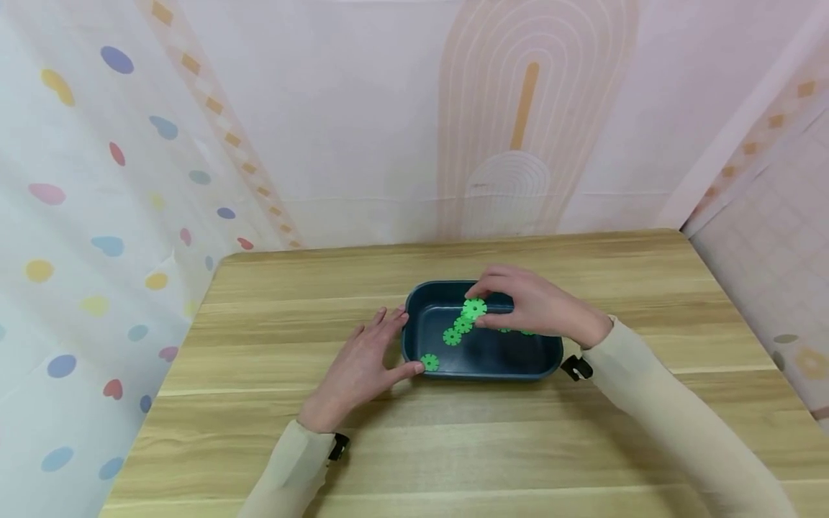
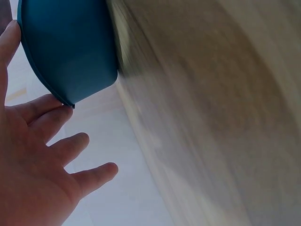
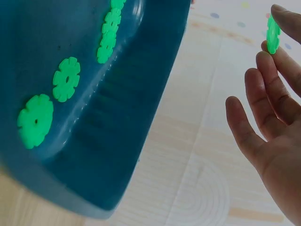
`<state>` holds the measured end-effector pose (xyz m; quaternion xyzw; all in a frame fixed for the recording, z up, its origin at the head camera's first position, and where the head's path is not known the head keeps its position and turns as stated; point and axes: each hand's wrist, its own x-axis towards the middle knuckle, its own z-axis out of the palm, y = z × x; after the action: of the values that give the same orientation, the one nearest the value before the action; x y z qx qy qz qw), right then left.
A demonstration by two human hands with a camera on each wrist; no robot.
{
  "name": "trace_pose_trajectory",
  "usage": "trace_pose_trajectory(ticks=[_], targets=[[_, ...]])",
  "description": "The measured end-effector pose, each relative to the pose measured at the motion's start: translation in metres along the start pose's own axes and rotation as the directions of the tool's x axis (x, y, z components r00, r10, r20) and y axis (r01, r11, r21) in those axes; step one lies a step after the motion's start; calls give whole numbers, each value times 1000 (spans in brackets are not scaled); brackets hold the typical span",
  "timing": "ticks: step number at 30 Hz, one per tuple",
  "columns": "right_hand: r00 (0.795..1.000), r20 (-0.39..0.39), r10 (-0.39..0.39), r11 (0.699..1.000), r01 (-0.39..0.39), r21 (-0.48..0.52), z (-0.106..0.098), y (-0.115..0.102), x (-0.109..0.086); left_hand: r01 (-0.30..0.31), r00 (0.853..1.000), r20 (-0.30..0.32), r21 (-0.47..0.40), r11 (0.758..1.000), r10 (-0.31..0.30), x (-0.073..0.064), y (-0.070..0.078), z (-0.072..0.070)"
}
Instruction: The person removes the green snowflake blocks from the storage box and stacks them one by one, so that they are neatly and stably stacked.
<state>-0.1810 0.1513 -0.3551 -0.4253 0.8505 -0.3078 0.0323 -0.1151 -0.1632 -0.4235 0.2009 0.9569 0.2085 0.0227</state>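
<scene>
A dark blue rectangular tray (image 1: 505, 375) sits on the table with bright green notched plastic discs (image 1: 452, 337) in it. Above the tray my right hand (image 1: 527, 302) pinches one green notched disc (image 3: 273, 35) by its edge between thumb and forefinger; the other fingers fan out loosely. My left hand (image 1: 363, 363) rests at the tray's left end, thumb at the near corner and fingertips touching the rim. In the left wrist view, two fingers of that hand touch the tray wall's edge, while the others (image 2: 96, 176) stand apart from it. Part of the tray's right side is hidden by my right hand.
The wooden table (image 1: 291, 309) reaches out on all sides of the tray. Behind it hangs a patterned cloth (image 1: 363, 129), with more cloth at left and right. Another green disc (image 1: 429, 362) lies in the tray's near left corner.
</scene>
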Motion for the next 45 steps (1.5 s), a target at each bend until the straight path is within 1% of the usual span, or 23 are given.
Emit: trace_pose_trajectory(ticks=[6,9,11,14,18,22,27,31,37,42,45], targets=[[996,-58,71,997,-72,-12,-4,2,-18,6,1000,-5,-8,1000,-6,-1,0,3],[989,-96,110,994,-111,-13,-7,5,-29,7,1000,-4,-14,1000,-7,-1,2,3],[984,-129,121,992,-124,-19,-8,7,-37,9,1000,-2,-19,1000,-9,-1,3,3],[975,-192,112,992,-122,-36,-11,10,-49,9,1000,-2,-27,1000,-9,0,4,4],[956,-286,70,994,-91,-62,-14,15,-65,7,1000,-1,-32,999,-7,0,5,4],[938,-343,50,994,-81,-75,-14,24,-79,11,1000,-1,-35,999,-11,1,6,5],[927,-366,83,991,-116,-69,-15,32,-93,17,1000,-3,-39,999,-17,0,6,5],[919,-373,132,985,-163,-55,-16,35,-104,21,1000,-2,-38,999,-22,0,6,5],[906,-376,194,970,-234,-64,-16,41,-121,21,1000,0,-45,999,-21,0,5,5],[895,-369,252,954,-293,-59,-17,44,-131,26,1000,1,-54,998,-26,0,5,6],[891,-365,269,946,-316,-72,-17,47,-136,27,1000,1,-57,998,-27,0,5,6]])
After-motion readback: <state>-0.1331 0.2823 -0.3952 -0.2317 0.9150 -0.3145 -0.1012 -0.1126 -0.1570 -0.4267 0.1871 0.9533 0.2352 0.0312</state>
